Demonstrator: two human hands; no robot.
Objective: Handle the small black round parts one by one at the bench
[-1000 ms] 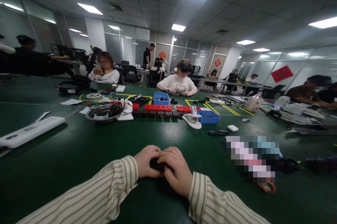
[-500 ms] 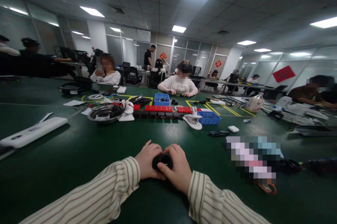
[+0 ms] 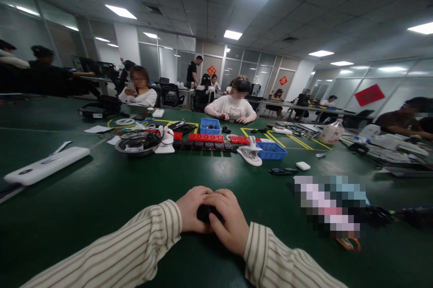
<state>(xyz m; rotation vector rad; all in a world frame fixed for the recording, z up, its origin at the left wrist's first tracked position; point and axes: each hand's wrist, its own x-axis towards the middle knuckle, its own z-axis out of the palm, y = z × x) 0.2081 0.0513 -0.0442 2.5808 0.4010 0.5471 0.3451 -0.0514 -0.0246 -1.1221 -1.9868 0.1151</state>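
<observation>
A small rounded black object (image 3: 204, 212) is held between my two hands, low over the green table; its exact kind cannot be made out. My left hand (image 3: 191, 209) wraps around its left side, fingers closed. On the other side, my right hand (image 3: 230, 221) is curled over it from the right and above, with the thumb pressed along the near side. The fingers of both hands meet at the far side and hide much of the object. Striped cream sleeves cover both my forearms.
Beyond my hands are a bowl of cables (image 3: 137, 146), red sockets (image 3: 206, 137), a blue bin (image 3: 271, 151) and a white clip stand (image 3: 250, 152). A white elongated device (image 3: 50, 165) lies left, a small white case (image 3: 303, 166) right. A person (image 3: 232, 107) sits opposite.
The black object has turned, so the round, ring-like face seen before no longer shows. My right fingers have moved left across its top, and the hands have closed further around it.
</observation>
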